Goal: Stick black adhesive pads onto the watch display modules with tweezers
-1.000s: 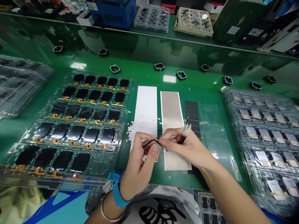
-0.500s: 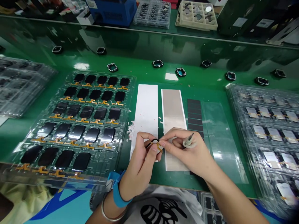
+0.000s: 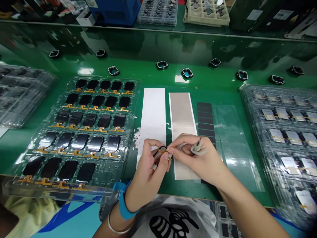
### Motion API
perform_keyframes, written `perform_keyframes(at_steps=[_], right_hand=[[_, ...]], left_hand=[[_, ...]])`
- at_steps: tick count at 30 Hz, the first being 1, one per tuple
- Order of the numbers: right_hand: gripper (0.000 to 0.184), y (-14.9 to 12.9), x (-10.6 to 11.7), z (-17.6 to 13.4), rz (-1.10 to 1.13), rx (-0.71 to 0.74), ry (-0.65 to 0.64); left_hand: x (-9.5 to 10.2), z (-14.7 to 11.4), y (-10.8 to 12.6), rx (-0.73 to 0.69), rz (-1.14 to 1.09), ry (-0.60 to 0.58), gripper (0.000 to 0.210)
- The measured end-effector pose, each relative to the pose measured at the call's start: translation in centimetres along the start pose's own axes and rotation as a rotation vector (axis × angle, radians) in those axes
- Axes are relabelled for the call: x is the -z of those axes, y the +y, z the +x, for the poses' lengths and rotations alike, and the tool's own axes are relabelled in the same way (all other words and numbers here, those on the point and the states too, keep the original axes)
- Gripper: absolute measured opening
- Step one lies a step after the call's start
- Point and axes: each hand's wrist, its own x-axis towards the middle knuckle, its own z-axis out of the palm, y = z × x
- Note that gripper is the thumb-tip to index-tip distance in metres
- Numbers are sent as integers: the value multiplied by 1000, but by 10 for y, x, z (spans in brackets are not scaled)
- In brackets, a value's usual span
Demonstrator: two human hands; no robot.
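Note:
My left hand is closed around a small watch screen with a dark rim and an orange flex cable, held over the lower end of a white paper strip. At the screen's right edge, my right hand pinches with thumb and forefinger, touching the orange part. A thin tool with a greyish wrapped body and dark tip is tucked in the right hand's curled fingers; its other end is hidden. My fingers cover much of the screen. Beneath the right hand lies a beige sheet with white edges.
Left stands a clear tray of black screens with orange cables. The white strip has paper scraps beside it. Black adhesive pieces and clear film lie right, before stacked trays. Several watch frames sit behind.
The view has shifted slightly, so the table items sit a little further left. Both hands stay together at the watch screen, with only small finger movement.

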Motion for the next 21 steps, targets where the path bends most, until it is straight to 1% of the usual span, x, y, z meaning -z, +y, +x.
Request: perform_keyframes(at_steps=[3,5,6,8,10,12,14,17,21], right_hand=[[13,-2,2,1,37,-14,-16],[18,-3,10,-1,4,28,42],[21,-3,15,-5,-39,67,106],[30,1,26,-15,-162,155,283],[34,8,33,-28,-255,207,435],[30,18,33,-41,-254,198,507],[19,29,27,-50,-179,161,523],[6,41,16,-57,-106,132,543],[4,44,9,-57,-113,120,596]], left_hand=[[0,1,-1,-26,41,13,16],[1,0,1,-36,99,0,12],[1,-2,2,-46,148,-9,9],[0,-6,5,-93,306,-39,3],[-3,-11,9,-172,518,-128,11],[-7,-16,12,-263,727,-255,22],[-12,-19,14,-348,886,-350,25],[-17,-19,13,-419,1046,-407,20],[-17,-16,11,-422,1130,-463,20]])
